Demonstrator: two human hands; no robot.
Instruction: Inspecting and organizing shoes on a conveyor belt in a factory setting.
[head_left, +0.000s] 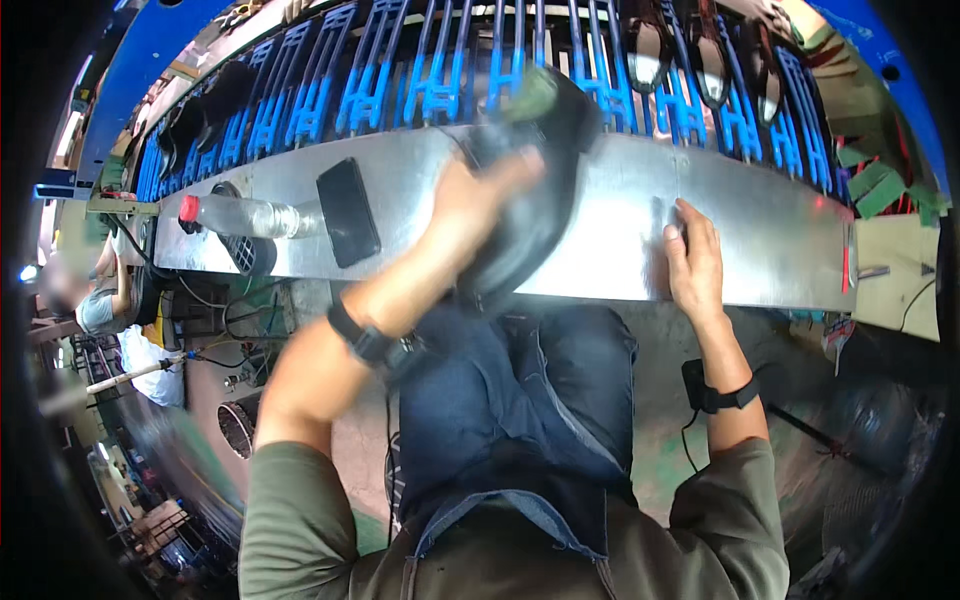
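Observation:
My left hand grips a black shoe, held aslant over the metal bench. The shoe is smeared by motion, and a greenish patch shows near its far end. My thumb lies across its upper side, while the other fingers are mostly hidden behind it. To the right, my right hand rests at the bench's near edge, thumb and fingers apart, with nothing seen in it. Both wrists wear black bands.
On the metal bench lie a dark phone, a clear bottle with a red cap and a dark sole-like piece. Beyond stands a row of blue rods, with several shoes among them. Another person is far left.

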